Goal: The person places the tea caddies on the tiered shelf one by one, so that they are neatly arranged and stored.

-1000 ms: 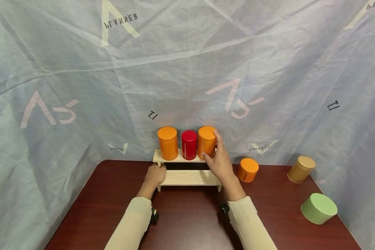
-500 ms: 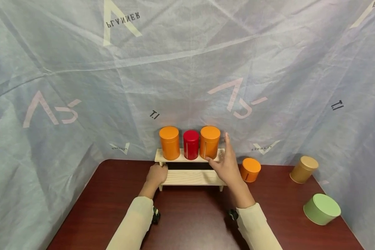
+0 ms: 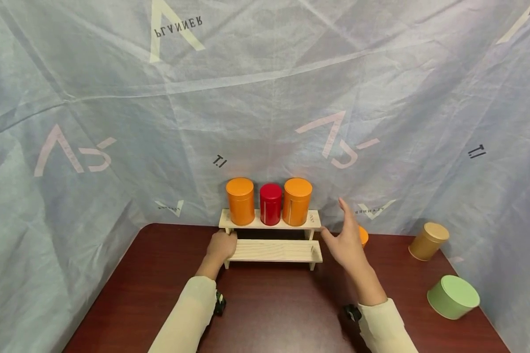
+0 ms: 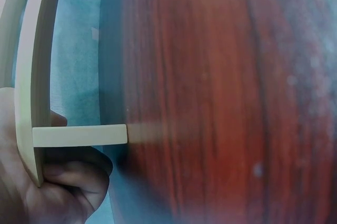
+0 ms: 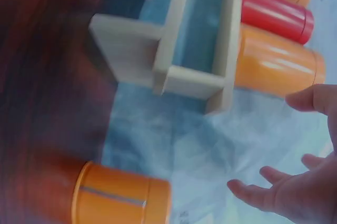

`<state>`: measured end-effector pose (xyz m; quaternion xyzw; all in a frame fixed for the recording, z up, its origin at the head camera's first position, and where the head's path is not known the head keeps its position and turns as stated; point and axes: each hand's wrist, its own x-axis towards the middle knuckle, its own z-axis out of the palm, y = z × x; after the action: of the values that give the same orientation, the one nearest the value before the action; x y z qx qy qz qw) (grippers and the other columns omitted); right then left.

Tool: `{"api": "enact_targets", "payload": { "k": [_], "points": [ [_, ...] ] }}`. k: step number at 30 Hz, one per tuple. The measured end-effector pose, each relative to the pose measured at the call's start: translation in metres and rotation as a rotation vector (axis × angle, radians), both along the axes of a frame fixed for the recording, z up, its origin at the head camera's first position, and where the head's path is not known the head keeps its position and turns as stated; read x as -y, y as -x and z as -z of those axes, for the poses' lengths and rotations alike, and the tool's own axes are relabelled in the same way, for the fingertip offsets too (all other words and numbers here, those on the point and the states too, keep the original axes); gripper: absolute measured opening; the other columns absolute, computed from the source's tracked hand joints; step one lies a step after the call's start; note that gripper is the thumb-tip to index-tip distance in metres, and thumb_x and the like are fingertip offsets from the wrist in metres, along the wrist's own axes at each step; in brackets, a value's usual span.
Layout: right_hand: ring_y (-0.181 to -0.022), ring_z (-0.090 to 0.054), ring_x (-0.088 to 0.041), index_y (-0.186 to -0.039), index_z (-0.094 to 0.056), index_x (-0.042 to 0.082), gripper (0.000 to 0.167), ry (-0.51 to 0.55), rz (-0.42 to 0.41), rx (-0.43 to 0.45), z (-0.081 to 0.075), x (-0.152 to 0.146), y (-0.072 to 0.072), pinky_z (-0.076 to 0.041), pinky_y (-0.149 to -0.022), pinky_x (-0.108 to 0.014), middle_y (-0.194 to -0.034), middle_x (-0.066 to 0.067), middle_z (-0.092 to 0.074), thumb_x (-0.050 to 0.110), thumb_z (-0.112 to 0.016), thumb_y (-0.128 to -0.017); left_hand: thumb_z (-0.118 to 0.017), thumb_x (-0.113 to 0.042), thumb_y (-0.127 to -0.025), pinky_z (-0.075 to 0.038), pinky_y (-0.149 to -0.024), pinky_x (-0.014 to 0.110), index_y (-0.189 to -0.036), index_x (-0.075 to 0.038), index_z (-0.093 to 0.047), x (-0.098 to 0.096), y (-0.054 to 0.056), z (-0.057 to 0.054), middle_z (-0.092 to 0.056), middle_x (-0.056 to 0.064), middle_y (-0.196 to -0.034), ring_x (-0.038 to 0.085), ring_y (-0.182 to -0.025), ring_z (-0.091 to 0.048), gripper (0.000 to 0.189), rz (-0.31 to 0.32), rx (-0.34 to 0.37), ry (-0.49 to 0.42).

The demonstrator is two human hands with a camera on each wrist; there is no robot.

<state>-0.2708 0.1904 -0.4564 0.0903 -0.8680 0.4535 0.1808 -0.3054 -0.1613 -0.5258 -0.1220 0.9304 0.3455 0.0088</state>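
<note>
A two-tier wooden rack [image 3: 274, 250] stands at the back of the table. On its upper tier are a tall orange tin [image 3: 241, 203], a smaller red tin [image 3: 271, 206] and a second tall orange tin [image 3: 297, 205], all upright. My left hand [image 3: 222, 246] grips the rack's left end; in the left wrist view its fingers [image 4: 79, 176] curl under the shelf beside the leg. Off the rack's right end, my right hand [image 3: 348, 245] is held with thumb and fingers spread, holding nothing. Behind it is a short orange tin [image 3: 363, 236], mostly hidden in the head view but plain in the right wrist view.
A gold tin [image 3: 428, 241] and a wide green tin [image 3: 453, 297] stand at the right of the dark red table [image 3: 282, 309]. Printed grey cloth [image 3: 265, 122] hangs close behind the rack and along both sides.
My right hand has let go of the right-hand tall orange tin and moved right, in front of the short orange tin. My left hand stays on the rack.
</note>
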Motion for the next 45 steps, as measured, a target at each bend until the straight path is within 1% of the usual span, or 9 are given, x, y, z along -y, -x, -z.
{"api": "enact_targets", "payload": {
  "k": [5, 11, 14, 18, 24, 30, 37, 41, 45],
  "points": [
    [-0.155, -0.029, -0.049, -0.168, -0.026, 0.017, 0.082, -0.024, 0.047, 0.060, 0.008, -0.019, -0.003, -0.036, -0.113, -0.073, -0.172, -0.023, -0.024, 0.008, -0.066, -0.096, -0.037, -0.035, -0.111, -0.057, -0.089, 0.054, -0.147, 0.006, -0.056, -0.002, -0.001, 0.000, -0.065, 0.025, -0.131, 0.040, -0.103, -0.068, 0.058, 0.002, 0.010, 0.006],
    [-0.158, -0.009, -0.058, -0.160, -0.040, 0.007, 0.069, -0.187, 0.092, 0.203, 0.009, -0.040, -0.004, -0.021, -0.118, -0.079, -0.170, -0.031, -0.021, 0.012, -0.062, -0.095, -0.036, -0.034, -0.110, -0.057, -0.092, 0.054, -0.145, 0.008, -0.056, -0.001, -0.001, 0.000, -0.064, 0.026, -0.133, 0.041, -0.106, -0.068, 0.059, 0.013, 0.002, 0.018],
    [-0.156, -0.003, -0.063, -0.159, -0.039, 0.004, 0.072, -0.298, 0.105, 0.314, 0.011, -0.048, -0.004, -0.017, -0.116, -0.082, -0.167, -0.036, -0.020, 0.019, -0.064, -0.094, -0.037, -0.032, -0.109, -0.058, -0.092, 0.055, -0.140, 0.009, -0.060, -0.001, 0.000, 0.000, -0.066, 0.026, -0.129, 0.043, -0.108, -0.069, 0.057, 0.016, -0.026, 0.029],
    [-0.152, -0.009, -0.064, -0.162, -0.030, 0.001, 0.080, -0.336, 0.108, 0.409, 0.017, -0.056, -0.002, -0.022, -0.114, -0.082, -0.164, -0.037, -0.021, 0.025, -0.068, -0.096, -0.038, -0.031, -0.108, -0.059, -0.088, 0.055, -0.134, 0.008, -0.065, 0.000, 0.001, 0.001, -0.069, 0.025, -0.121, 0.042, -0.104, -0.071, 0.054, 0.011, -0.045, 0.029],
    [-0.144, -0.025, -0.065, -0.164, -0.021, -0.001, 0.089, -0.296, 0.094, 0.414, 0.029, -0.063, 0.004, -0.032, -0.114, -0.078, -0.163, -0.041, -0.020, 0.025, -0.071, -0.096, -0.037, -0.031, -0.109, -0.059, -0.087, 0.055, -0.134, 0.009, -0.064, 0.000, 0.002, 0.002, -0.068, 0.027, -0.118, 0.043, -0.101, -0.070, 0.055, 0.016, -0.050, 0.037],
    [-0.140, -0.036, -0.061, -0.164, -0.018, -0.006, 0.093, -0.259, 0.070, 0.402, 0.042, -0.070, 0.008, -0.034, -0.116, -0.074, -0.157, -0.043, -0.027, 0.020, -0.075, -0.094, -0.035, -0.032, -0.110, -0.057, -0.093, 0.057, -0.143, 0.009, -0.058, 0.000, 0.002, 0.003, -0.065, 0.028, -0.128, 0.046, -0.110, -0.068, 0.058, 0.020, -0.022, 0.027],
    [-0.142, -0.037, -0.057, -0.162, -0.023, -0.006, 0.086, -0.210, 0.077, 0.395, 0.048, -0.073, 0.012, -0.032, -0.120, -0.070, -0.156, -0.042, -0.033, 0.016, -0.072, -0.096, -0.031, -0.034, -0.112, -0.051, -0.087, 0.051, -0.154, 0.005, -0.048, 0.004, 0.000, 0.001, -0.060, 0.030, -0.134, 0.035, -0.089, -0.060, 0.060, 0.054, 0.006, -0.066],
    [-0.144, -0.036, -0.057, -0.161, -0.026, -0.006, 0.080, -0.196, 0.083, 0.387, 0.050, -0.073, 0.013, -0.032, -0.120, -0.069, -0.159, -0.040, -0.032, 0.014, -0.070, -0.097, -0.028, -0.034, -0.113, -0.050, -0.093, 0.054, -0.157, 0.006, -0.043, 0.007, -0.001, 0.001, -0.052, 0.035, -0.146, 0.037, -0.092, -0.059, 0.061, 0.091, 0.014, -0.082],
    [-0.143, -0.038, -0.055, -0.160, -0.027, -0.008, 0.078, -0.193, 0.071, 0.371, 0.050, -0.073, 0.014, -0.032, -0.121, -0.068, -0.159, -0.039, -0.034, 0.013, -0.069, -0.098, -0.027, -0.035, -0.114, -0.047, -0.093, 0.053, -0.154, 0.008, -0.044, 0.009, -0.001, 0.001, -0.045, 0.036, -0.154, 0.034, -0.085, -0.054, 0.062, 0.111, 0.036, -0.111]
  ]
}}
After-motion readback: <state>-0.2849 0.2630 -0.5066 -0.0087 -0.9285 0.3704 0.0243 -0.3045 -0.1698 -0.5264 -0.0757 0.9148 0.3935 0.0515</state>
